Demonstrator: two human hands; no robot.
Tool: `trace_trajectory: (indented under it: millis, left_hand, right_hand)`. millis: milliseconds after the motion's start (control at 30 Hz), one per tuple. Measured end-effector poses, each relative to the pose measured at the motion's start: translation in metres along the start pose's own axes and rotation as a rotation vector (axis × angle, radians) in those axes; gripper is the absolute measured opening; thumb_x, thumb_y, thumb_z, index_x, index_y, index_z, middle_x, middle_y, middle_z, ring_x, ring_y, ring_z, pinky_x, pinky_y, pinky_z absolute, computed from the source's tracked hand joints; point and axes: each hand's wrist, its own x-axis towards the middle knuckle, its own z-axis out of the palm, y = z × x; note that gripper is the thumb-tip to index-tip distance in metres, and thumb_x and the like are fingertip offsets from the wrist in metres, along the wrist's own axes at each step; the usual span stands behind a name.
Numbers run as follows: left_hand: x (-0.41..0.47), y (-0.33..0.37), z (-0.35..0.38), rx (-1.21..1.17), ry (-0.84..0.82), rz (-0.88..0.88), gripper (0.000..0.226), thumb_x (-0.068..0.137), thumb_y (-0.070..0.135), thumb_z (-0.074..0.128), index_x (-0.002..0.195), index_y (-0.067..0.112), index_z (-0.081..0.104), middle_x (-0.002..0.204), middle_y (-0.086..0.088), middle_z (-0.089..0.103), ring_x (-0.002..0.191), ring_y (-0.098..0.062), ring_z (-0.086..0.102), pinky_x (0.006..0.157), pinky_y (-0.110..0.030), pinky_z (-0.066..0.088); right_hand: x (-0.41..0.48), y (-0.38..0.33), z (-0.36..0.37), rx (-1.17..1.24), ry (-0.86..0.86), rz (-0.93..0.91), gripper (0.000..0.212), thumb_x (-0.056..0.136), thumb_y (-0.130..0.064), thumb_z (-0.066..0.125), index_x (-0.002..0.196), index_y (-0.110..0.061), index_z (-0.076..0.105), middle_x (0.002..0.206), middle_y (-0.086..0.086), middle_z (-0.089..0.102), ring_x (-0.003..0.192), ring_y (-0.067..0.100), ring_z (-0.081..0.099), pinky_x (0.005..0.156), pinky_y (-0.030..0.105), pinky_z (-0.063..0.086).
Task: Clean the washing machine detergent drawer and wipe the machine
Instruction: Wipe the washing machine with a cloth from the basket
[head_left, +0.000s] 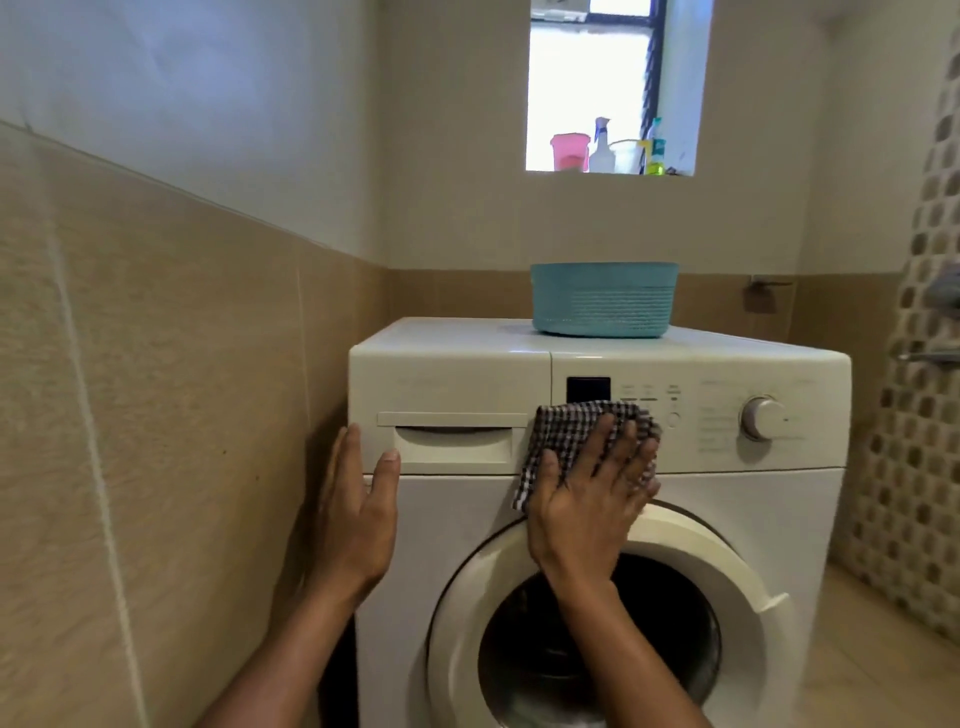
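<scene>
A white front-loading washing machine (727, 519) stands against the tiled wall. Its detergent drawer (452, 441) is pushed in flush at the upper left of the front panel. My right hand (587, 499) presses a black-and-white checked cloth (576, 426) flat against the control panel, just right of the drawer, fingers spread and straight. My left hand (358, 514) rests open on the machine's left front corner, the thumb touching the drawer's lower left edge. The round door (691, 551) with its dark glass sits below the hands.
A turquoise woven basket (605, 299) stands on the machine's top at the back. A program dial (761, 418) sits at the panel's right. Bottles and a pink container (569, 150) line the window sill. Beige tiled wall lies close on the left; a mosaic wall on the right.
</scene>
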Motion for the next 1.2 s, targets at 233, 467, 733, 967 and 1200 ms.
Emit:
trace_trajectory:
  millis: [233, 467, 733, 967, 1200]
  left_hand:
    - [0.001, 0.002, -0.004, -0.057, 0.029, -0.070, 0.086, 0.081, 0.054, 0.044, 0.160, 0.027, 0.022, 0.161, 0.000, 0.038, 0.144, -0.022, 0.041, 0.118, -0.047, 0.033]
    - [0.000, 0.001, -0.005, -0.071, 0.046, -0.050, 0.077, 0.096, 0.038, 0.055, 0.161, 0.025, 0.016, 0.162, 0.005, 0.035, 0.143, -0.020, 0.044, 0.118, -0.041, 0.034]
    - [0.003, -0.002, 0.001, -0.176, 0.058, -0.056, 0.081, 0.096, 0.035, 0.055, 0.161, 0.025, 0.009, 0.163, 0.006, 0.032, 0.145, -0.015, 0.039, 0.116, -0.034, 0.032]
    - [0.006, 0.008, -0.005, -0.366, 0.086, -0.096, 0.071, 0.103, 0.023, 0.050, 0.162, 0.024, 0.010, 0.159, 0.002, 0.039, 0.140, -0.016, 0.043, 0.110, -0.033, 0.037]
    - [0.001, 0.005, -0.006, -0.160, 0.027, -0.032, 0.068, 0.083, 0.053, 0.043, 0.145, 0.028, 0.051, 0.158, 0.003, 0.042, 0.142, -0.016, 0.041, 0.117, -0.033, 0.032]
  right_hand:
    - [-0.047, -0.049, 0.020, -0.101, -0.019, -0.535, 0.062, 0.096, -0.036, 0.048, 0.152, -0.011, 0.037, 0.163, 0.012, 0.022, 0.152, 0.036, 0.012, 0.116, 0.062, 0.016]
    - [-0.049, -0.056, 0.016, -0.029, 0.101, -0.479, 0.060, 0.074, -0.015, 0.082, 0.130, -0.009, 0.061, 0.133, 0.014, 0.059, 0.130, 0.033, 0.044, 0.116, 0.053, 0.026]
    - [-0.063, -0.075, 0.009, 0.045, -0.017, -0.288, 0.075, 0.090, -0.046, 0.046, 0.150, -0.001, 0.037, 0.153, 0.018, 0.041, 0.144, 0.030, 0.034, 0.120, 0.046, 0.014]
    - [-0.070, -0.131, 0.013, 0.090, -0.156, -0.370, 0.065, 0.086, -0.037, 0.037, 0.137, -0.002, 0.055, 0.132, 0.019, 0.063, 0.120, 0.034, 0.062, 0.109, 0.045, 0.026]
    - [-0.031, -0.065, -0.009, 0.350, -0.110, -0.532, 0.026, 0.095, -0.037, 0.061, 0.085, -0.014, 0.069, 0.093, 0.002, 0.066, 0.095, 0.020, 0.057, 0.089, 0.036, 0.048]
